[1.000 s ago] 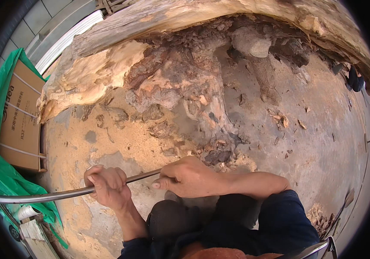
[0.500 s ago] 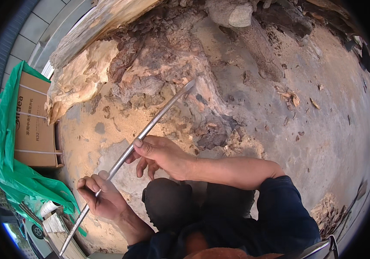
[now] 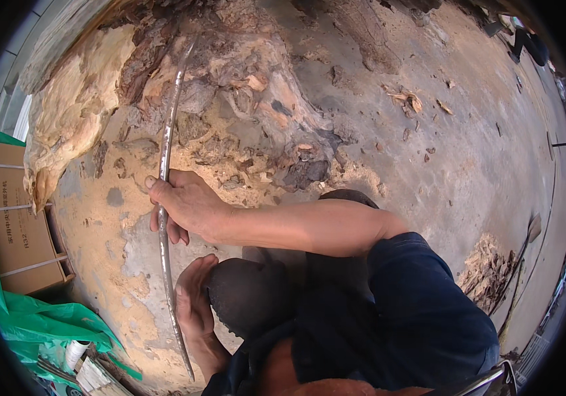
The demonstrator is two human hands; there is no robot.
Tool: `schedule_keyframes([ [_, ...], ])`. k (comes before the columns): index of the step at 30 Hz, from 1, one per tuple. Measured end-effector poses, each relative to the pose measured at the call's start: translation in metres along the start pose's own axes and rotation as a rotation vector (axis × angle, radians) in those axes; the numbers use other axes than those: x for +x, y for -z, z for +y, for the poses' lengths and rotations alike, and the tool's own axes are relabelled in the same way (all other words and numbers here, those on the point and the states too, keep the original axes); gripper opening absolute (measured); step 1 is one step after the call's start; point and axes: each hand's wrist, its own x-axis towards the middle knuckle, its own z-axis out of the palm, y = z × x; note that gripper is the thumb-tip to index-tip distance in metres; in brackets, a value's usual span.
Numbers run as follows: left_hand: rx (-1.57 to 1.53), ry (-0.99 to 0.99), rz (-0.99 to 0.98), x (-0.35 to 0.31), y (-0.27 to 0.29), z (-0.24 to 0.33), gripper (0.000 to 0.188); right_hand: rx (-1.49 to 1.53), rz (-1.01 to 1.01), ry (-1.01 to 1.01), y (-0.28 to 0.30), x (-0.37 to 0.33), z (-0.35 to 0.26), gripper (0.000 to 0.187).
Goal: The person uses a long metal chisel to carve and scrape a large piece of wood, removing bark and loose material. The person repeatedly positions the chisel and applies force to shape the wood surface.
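Grips metal bar [image 3: 166,145] in right hand [image 3: 189,206]; holds left hand [image 3: 195,300] half-open beside it, cannot confirm contact. Points near-vertical along long axis, left of centre, tip toward upper edge.

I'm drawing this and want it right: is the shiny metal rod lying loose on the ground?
No, the right hand holds the metal rod between its thumb and fingers.

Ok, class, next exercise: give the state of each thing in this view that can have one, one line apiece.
Metal bar: gripped, far end over the rough wood; contact unclear.
Right hand: closed around the bar.
Left hand: open, fingers slightly bent, beside the bar; touch unclear.
Rough wood: broken, uneven.
Pale wood: ragged-edged.
Cardboard box: strapped.
Green sheet: crumpled.
Wood chips: heaped.
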Motion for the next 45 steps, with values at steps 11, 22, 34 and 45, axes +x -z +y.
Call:
schedule_keyframes([
  [11,0.38,-0.469,0.407,-0.019,0.009,0.048,0.047,-0.032,0.087,-0.009,-0.016,0.014,0.018,0.036],
  [22,0.492,0.032,0.436,-0.023,0.02,-0.003,0.049,-0.221,-0.053,-0.012,-0.004,0.001,0.02,0.038],
  [34,0.75,0.146,0.195,-0.035,0.057,0.023,0.042,-0.058,0.02,-0.321,0.067,-0.055,-0.023,0.042],
  [45,1.166,0.074,-0.11,0.013,0.013,0.108,0.033,0.052,0.031,-0.402,0.167,-0.094,-0.031,0.041],
])
